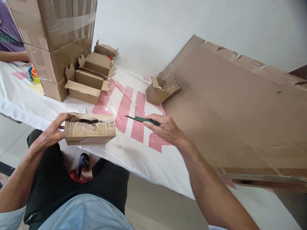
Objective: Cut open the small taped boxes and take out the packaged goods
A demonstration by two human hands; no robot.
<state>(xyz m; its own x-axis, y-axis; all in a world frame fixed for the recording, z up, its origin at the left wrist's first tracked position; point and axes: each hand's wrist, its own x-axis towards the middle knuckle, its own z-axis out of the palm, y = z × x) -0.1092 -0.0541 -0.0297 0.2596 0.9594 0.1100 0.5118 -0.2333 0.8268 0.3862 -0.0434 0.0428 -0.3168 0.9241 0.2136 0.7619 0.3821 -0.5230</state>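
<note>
My left hand (53, 131) grips the left end of a small brown cardboard box (91, 131) at the table's front edge. Its top is torn, with a ragged dark hole along the middle. My right hand (165, 126) is closed around a green utility knife (147, 120), whose thin blade points left toward the box. Blade and box are apart. Part of the knife's handle is hidden in my palm. Behind the torn box stands an open cardboard box (83, 92) with raised flaps, and a smaller open box (159, 91) sits farther right.
A white cloth with pink markings covers the table (112, 111). Tall stacked cartons (55, 57) rise at the back left, beside more open boxes (98, 62). A large cardboard carton (235, 111) fills the right. Another person's arm (14, 56) shows at far left, near colourful cups (35, 73).
</note>
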